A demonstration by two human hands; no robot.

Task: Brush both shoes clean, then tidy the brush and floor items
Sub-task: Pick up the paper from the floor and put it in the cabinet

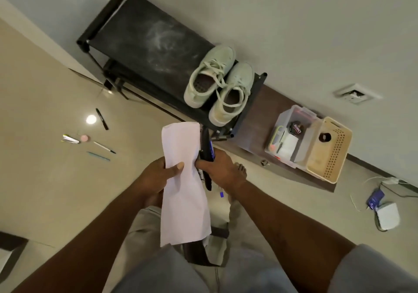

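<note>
Left hand point(158, 175), frame centre, pinches a white paper sheet point(183, 202) with thumb on top; right hand point(219, 168) just beside it has fingers curled round a bundle of dark pens point(206, 143). Loose pens point(104, 147) lie on the floor point(45, 89) at left. Both shoes point(219, 82) sit side by side on the black rack point(140, 37), upper centre.

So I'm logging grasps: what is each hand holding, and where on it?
Left hand pinches the white paper at its left edge, thumb on top. Right hand grips dark pens around their middle.
</note>
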